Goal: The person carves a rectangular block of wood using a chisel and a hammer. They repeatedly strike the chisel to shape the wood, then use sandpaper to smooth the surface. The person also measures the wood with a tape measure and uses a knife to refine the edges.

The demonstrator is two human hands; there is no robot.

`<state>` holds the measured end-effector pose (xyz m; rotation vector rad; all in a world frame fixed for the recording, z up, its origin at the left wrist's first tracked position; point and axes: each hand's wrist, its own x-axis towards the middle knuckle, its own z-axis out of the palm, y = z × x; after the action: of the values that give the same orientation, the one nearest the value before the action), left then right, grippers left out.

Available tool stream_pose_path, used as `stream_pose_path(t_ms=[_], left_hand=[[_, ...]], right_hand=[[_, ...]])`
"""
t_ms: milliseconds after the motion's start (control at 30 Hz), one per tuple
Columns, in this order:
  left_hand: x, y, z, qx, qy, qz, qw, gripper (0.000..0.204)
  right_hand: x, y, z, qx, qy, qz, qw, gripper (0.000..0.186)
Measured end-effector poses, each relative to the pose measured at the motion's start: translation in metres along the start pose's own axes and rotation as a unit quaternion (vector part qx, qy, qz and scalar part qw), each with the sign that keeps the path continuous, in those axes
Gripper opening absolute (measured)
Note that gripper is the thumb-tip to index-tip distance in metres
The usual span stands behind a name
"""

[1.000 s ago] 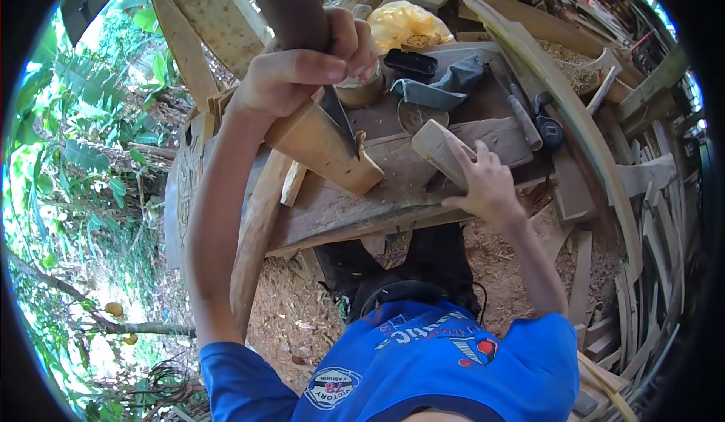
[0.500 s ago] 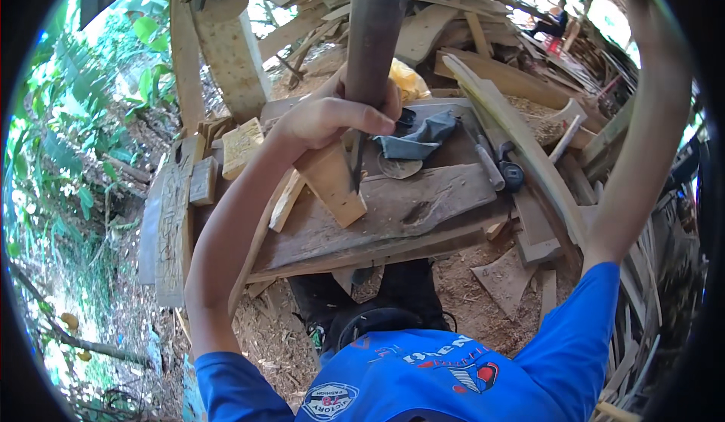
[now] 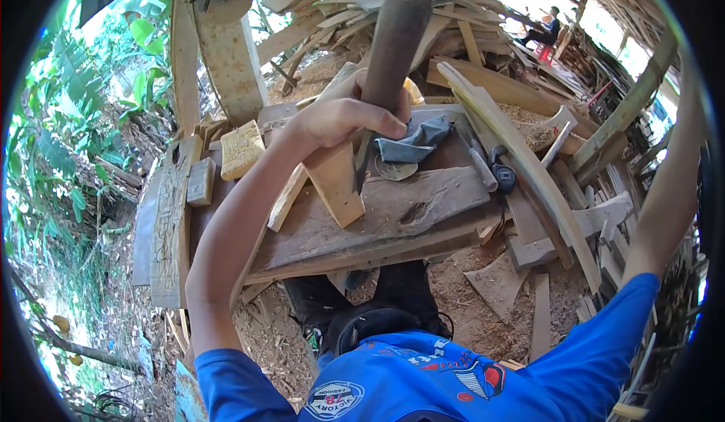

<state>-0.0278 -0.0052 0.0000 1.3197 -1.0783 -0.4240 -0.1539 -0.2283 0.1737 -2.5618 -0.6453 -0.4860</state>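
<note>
My left hand [image 3: 362,109] is closed round the thick dark wooden handle [image 3: 396,33] of a chisel-like tool. Its dark blade [image 3: 360,169] points down against a tapered tan wood piece [image 3: 332,192] on the workbench [image 3: 294,248]. My right forearm [image 3: 664,211] rises to the upper right rim; that hand is out of sight. Near the blade are a blue-grey cloth [image 3: 411,143], a round lid-like disc [image 3: 393,171] and a weathered board [image 3: 430,199]. Behind the left arm lie small wood blocks [image 3: 200,180].
A long pale plank [image 3: 529,158] runs down the bench's right side, beside a black tape-measure-like object [image 3: 507,177]. Wooden posts [image 3: 230,67] stand back left, and a pile of offcuts [image 3: 325,7] lies behind. A person [image 3: 547,29] sits in the distance. Foliage [image 3: 68,112] borders the left.
My right hand has left the pale block on the bench and swung up out of view; that block no longer shows there. The view has tilted up, revealing the background person.
</note>
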Motion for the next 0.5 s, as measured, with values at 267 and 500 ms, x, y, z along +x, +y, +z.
stream_pose_path(t_ms=[267,500], left_hand=[[0.001,0.000,-0.001,0.013,0.002,0.005,1.000,0.016],[-0.005,-0.005,-0.004,-0.019,0.004,0.014,1.000,0.014]], right_hand=[[-0.021,0.033,-0.007,-0.032,0.029,0.050,0.998,0.066],[-0.058,0.058,0.005,-0.017,0.032,0.105,0.994,0.065]])
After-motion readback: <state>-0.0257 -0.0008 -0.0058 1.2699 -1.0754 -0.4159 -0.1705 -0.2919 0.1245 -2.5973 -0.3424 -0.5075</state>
